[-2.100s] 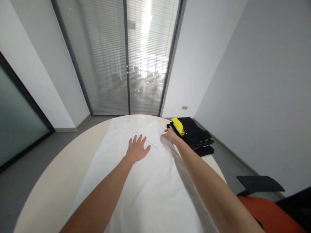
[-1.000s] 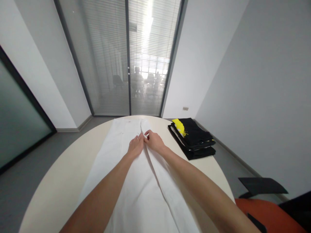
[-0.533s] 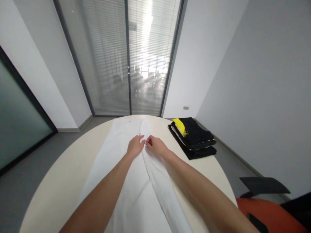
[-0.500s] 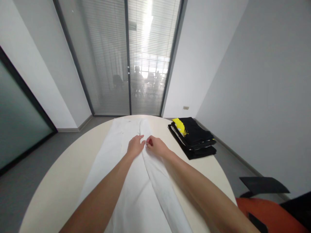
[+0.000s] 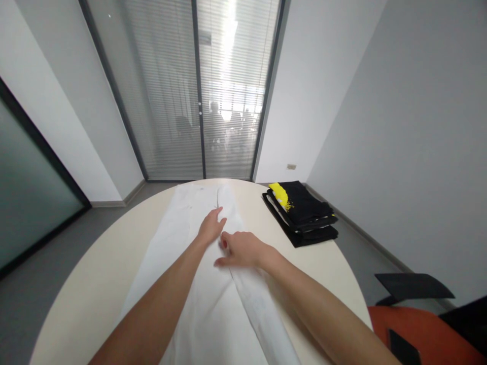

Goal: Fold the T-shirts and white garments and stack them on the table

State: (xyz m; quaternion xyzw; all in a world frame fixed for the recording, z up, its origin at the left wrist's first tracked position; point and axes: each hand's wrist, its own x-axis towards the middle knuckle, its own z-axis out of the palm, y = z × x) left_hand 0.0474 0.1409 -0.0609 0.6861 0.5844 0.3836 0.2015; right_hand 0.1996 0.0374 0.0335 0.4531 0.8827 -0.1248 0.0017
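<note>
Flat along the round table (image 5: pixel 95 284) lies a white garment (image 5: pixel 182 238), its right side folded over into 1 long strip toward the middle. The left hand (image 5: pixel 210 229) rests palm down with fingers spread, pinning the fold; the right hand (image 5: pixel 241 249) presses it nearer the person, fingers loosely curled, gripping nothing. Half a second earlier both hands met at the crease. Folded black clothes (image 5: pixel 300 213) sit well apart.
</note>
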